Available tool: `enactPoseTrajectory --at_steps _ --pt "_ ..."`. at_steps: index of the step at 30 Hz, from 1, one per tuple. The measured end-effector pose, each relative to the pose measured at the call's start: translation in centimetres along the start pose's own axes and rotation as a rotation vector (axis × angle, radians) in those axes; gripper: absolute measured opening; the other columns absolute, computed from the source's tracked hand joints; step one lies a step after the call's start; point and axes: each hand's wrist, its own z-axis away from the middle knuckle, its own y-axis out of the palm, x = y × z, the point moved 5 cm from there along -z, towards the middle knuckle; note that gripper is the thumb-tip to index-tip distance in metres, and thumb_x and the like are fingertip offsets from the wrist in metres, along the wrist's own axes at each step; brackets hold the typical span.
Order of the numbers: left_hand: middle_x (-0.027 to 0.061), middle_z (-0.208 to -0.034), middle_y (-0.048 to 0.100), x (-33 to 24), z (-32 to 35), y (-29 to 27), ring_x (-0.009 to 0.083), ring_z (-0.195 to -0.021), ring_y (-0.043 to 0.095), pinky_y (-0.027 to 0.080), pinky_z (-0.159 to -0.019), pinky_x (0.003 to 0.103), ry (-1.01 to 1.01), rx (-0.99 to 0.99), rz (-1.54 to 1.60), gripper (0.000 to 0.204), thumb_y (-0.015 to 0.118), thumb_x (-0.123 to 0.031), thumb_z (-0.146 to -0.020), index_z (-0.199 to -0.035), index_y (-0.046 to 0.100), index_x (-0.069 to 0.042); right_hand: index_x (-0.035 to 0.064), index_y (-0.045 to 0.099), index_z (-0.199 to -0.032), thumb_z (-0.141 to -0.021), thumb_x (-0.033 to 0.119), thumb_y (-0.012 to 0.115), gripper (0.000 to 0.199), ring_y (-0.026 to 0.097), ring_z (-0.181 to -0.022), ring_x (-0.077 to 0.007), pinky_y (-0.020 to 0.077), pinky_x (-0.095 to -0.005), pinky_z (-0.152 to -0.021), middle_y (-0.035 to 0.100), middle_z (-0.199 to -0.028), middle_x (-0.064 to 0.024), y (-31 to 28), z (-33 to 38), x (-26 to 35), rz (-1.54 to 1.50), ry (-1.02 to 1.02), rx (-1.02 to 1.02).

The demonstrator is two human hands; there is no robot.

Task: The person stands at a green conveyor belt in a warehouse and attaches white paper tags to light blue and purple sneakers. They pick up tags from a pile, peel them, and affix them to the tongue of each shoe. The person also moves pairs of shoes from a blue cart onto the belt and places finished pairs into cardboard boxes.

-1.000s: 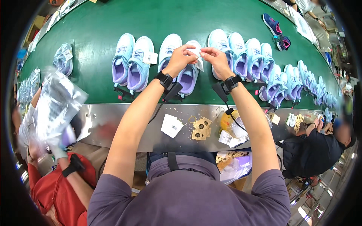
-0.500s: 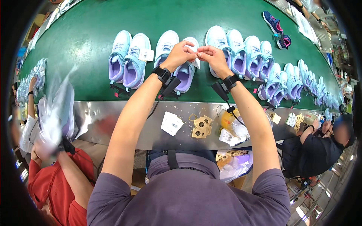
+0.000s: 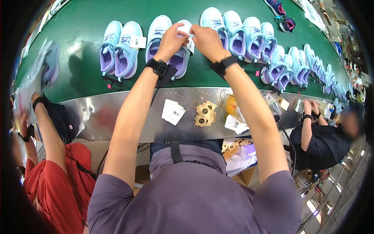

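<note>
Tagging step in hand, by my judgement. Left hand (image 3: 170, 39) and right hand (image 3: 205, 40) both pinch a white tag (image 3: 189, 37) at the shoe pair (image 3: 170, 45), twelve o'clock on the green belt (image 3: 78, 46). Next move needs steady fastening.

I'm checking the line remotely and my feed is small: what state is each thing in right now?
Left hand: raised over the shoe pair, pinching a white tag.
Right hand: touching the same tag.
White tag: held between both hands.
Shoe pair under the hands: flat on the green belt.
Shoe pair to the left: side by side, tag already on.
Loose tags: lying on the metal ledge.
</note>
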Motion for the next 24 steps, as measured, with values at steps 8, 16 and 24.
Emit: enactPoseTrajectory --at_steps 8,16,24 --pt "0.0058 -0.083 0.056 3.1 16.1 1.0 0.0246 -0.07 0.055 0.039 -0.058 0.037 -0.048 0.01 -0.687 0.029 0.071 -0.032 -0.074 -0.075 0.058 -0.005 0.0006 0.057 -0.081 -0.082 0.016 0.059 0.015 0.062 -0.068 -0.0355 0.0485 -0.0446 -0.061 0.061 -0.068 -0.017 -4.7 19.5 9.9 -0.492 0.424 0.309" --pt "0.0055 -0.075 0.053 7.7 22.8 2.5 0.0218 -0.076 0.052 0.038 -0.066 0.036 0.029 -0.107 -0.854 0.026 0.076 -0.022 -0.065 -0.071 0.055 -0.007 0.0038 0.049 -0.093 -0.074 0.019 0.07 0.032 0.06 -0.074 -0.036 0.0492 -0.0433 -0.062 0.057 -0.089 -0.0161 3.1 28.0 4.3 -0.088 0.66 0.185" --pt "0.0082 -0.071 0.057 9.1 22.1 2.3 0.0192 -0.063 0.055 0.044 -0.057 0.032 -0.207 -0.065 -0.618 0.027 0.076 -0.019 -0.066 -0.078 0.058 -0.003 0.005 0.054 -0.086 -0.075 0.019 0.069 0.023 0.062 -0.073 -0.0289 0.0489 -0.0386 -0.062 0.061 -0.083 -0.0107 1.8 28.9 2.7 -0.334 0.845 0.118"
